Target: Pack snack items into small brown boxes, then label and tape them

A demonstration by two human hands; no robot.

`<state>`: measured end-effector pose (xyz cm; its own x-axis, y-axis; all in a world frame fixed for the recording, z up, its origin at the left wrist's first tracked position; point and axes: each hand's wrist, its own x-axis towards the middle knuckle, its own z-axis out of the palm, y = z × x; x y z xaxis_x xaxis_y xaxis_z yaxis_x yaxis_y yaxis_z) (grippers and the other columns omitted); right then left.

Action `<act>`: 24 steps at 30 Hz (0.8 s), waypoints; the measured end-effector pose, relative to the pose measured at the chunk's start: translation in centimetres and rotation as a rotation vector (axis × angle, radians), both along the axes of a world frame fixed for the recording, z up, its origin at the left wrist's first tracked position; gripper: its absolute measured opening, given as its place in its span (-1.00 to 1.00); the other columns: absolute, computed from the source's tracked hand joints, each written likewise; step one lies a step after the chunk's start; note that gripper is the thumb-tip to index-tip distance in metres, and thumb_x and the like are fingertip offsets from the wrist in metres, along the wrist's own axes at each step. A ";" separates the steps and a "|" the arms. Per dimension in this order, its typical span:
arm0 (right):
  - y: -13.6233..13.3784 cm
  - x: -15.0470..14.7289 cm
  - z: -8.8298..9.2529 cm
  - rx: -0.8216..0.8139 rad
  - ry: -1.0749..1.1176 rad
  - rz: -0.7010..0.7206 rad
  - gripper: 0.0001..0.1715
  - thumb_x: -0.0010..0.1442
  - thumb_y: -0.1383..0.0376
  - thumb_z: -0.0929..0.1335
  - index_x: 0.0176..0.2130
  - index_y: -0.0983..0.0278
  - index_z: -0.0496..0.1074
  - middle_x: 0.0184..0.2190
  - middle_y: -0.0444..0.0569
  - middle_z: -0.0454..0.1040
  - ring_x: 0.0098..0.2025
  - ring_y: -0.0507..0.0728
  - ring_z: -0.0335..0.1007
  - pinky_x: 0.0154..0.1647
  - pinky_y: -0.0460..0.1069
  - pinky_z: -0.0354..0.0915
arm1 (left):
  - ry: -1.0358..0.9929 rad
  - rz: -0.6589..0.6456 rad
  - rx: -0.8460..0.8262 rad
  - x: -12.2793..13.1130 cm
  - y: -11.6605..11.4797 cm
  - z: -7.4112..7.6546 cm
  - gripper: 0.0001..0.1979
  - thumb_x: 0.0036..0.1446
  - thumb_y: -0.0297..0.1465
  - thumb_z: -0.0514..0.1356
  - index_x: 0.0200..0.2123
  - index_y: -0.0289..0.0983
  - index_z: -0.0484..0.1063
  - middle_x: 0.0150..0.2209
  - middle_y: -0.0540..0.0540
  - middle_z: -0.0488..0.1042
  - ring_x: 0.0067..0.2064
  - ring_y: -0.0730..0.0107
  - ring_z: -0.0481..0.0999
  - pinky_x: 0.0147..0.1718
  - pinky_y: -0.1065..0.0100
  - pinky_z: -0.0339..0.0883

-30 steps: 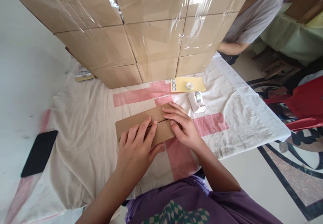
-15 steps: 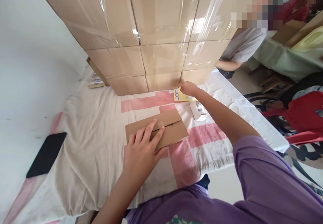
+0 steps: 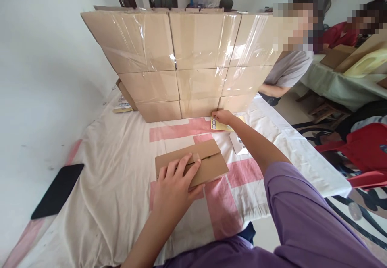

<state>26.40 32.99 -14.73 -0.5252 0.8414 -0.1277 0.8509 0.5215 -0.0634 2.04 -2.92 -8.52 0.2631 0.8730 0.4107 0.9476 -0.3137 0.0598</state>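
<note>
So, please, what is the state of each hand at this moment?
Left hand: open, resting on the small cardboard box.
Right hand: fingers curled at the yellow card; grip cannot be told.

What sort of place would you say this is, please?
Perhaps a small packing workroom: the left hand rests on a cardboard box, a tall cardboard wall stands behind it, and another table holds more cardboard.

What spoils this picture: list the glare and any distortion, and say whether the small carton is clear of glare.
Head view: white glare streaks the glossy front of the stacked cardboard boxes; head view: the stack narrows toward its base, likely wide-angle stretch; head view: the small carton shows no strong glare.
</note>
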 end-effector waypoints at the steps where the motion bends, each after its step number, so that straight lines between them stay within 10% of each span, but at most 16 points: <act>1: -0.3 0.1 0.1 0.008 0.017 0.000 -0.71 0.32 0.36 0.28 -0.06 0.28 0.55 -0.13 0.16 0.63 -0.13 0.24 0.49 -0.18 0.01 0.29 | -0.005 -0.001 0.004 0.1 0.0 0.0 -0.47 0.15 -0.16 0.43 0.18 -0.07 0.53 0.23 -0.08 0.53 0.04 0.04 0.50 -0.13 0.08 0.29; 8: -3.5 1.3 3.4 0.118 0.316 0.049 -0.77 0.39 0.40 0.18 -0.12 0.30 0.40 0.04 0.20 0.42 -0.09 0.16 0.44 -0.08 0.01 0.34 | -0.038 -0.028 0.005 -0.9 0.1 0.1 -0.47 0.13 -0.18 0.44 0.17 -0.07 0.53 0.24 -0.07 0.53 0.03 0.02 0.50 -0.12 0.09 0.28; 14: -14.6 3.8 5.8 -0.076 0.785 0.309 -0.90 0.43 0.29 0.27 -0.19 0.20 0.34 -0.09 0.04 0.35 -0.06 0.15 0.38 -0.15 0.01 0.36 | -0.073 -0.141 -0.041 -5.6 0.4 0.1 -0.44 0.19 -0.20 0.39 0.24 -0.11 0.42 0.30 -0.15 0.46 0.08 0.00 0.46 0.02 0.06 0.30; 19: -22.9 3.8 8.1 -0.231 0.756 0.398 -0.96 0.44 0.30 0.33 -0.15 0.18 0.35 0.01 0.05 0.34 0.08 0.19 0.36 -0.01 0.06 0.34 | -0.117 -0.211 -0.058 -7.6 0.4 -0.1 -0.47 0.26 -0.18 0.34 0.24 -0.13 0.36 0.31 -0.26 0.41 0.12 -0.05 0.47 0.04 0.02 0.32; 24: -24.0 2.3 8.6 -0.238 0.690 0.507 -0.96 0.44 0.34 0.32 -0.14 0.19 0.38 0.08 0.06 0.34 -0.07 0.11 0.43 -0.13 -0.01 0.34 | -0.101 -0.219 -0.057 -7.5 0.2 -0.1 -0.48 0.29 -0.16 0.31 0.25 -0.13 0.34 0.29 -0.31 0.42 0.11 -0.11 0.49 0.00 -0.02 0.33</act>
<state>28.72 8.96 -6.12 -0.8519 0.4784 0.2131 0.2537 0.7330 -0.6312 -5.45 -2.69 -8.62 0.4089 0.8220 0.3965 0.8456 -0.5046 0.1741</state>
